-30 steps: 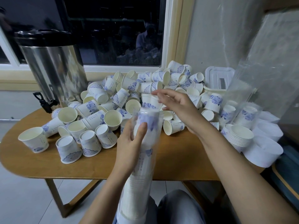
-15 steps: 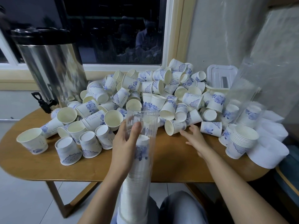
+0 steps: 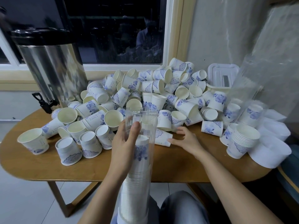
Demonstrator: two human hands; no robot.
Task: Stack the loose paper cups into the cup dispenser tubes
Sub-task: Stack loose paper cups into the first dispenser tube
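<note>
head view. dispenser tube [image 3: 146, 120]: clear, smooth plastic cylinder, filled for most of its length with nested white paper cups (top one printed blue). left grip [image 3: 124, 143] wrapped round the tube just under its open mouth, thumb across the front. right grip [image 3: 186, 139] wide, fingers spread, thumb tip touching the rim of a lying cup [image 3: 161, 137] on the wooden desk [image 3: 32, 167], just right of the tube. loose cup pile [image 3: 153, 88] behind. versus 1.0 s ago: right grip was at the tube mouth, now down on the desk.
</note>
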